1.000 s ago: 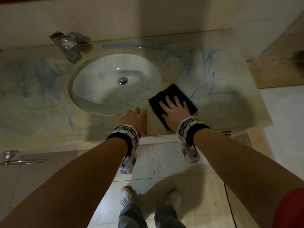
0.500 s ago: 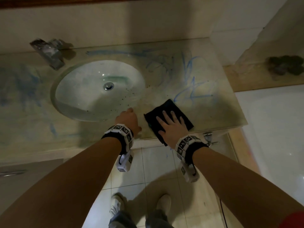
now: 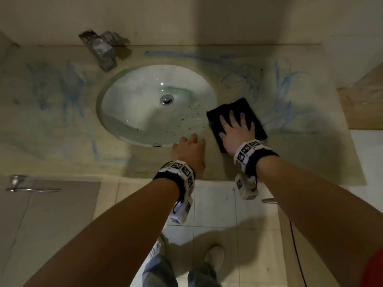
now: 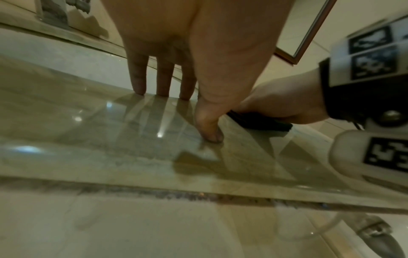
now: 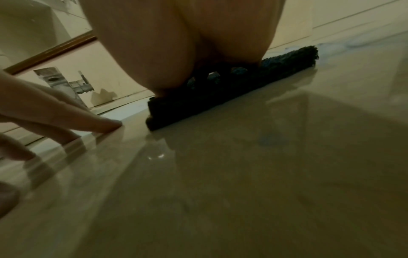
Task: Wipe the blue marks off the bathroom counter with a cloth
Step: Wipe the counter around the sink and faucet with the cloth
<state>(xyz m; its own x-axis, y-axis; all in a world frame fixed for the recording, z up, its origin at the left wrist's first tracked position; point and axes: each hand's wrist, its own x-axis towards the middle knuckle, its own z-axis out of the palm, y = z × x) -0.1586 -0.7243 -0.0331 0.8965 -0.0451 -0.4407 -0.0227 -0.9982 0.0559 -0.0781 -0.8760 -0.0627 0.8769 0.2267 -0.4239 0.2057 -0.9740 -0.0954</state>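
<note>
A dark folded cloth point(image 3: 242, 108) lies flat on the beige counter point(image 3: 323, 154), just right of the sink. My right hand point(image 3: 236, 129) presses on it with fingers spread straight. Blue marks point(image 3: 284, 88) streak the counter behind and right of the cloth; more blue marks point(image 3: 62, 94) cover the left side. My left hand point(image 3: 189, 150) rests on the counter's front strip beside the basin, fingertips point(image 4: 163, 90) straight and touching the surface. In the right wrist view the cloth point(image 5: 287, 61) sits under my palm.
An oval white sink point(image 3: 145, 112) with a metal drain point(image 3: 166, 99) is set in the counter. A chrome faucet point(image 3: 101, 50) stands behind it at the wall. A door handle point(image 3: 18, 184) shows lower left. Tiled floor and my shoes lie below.
My right hand has slid the cloth a little back toward the wall and closer to the sink edge. The left hand stays on the front strip. The head view has shifted.
</note>
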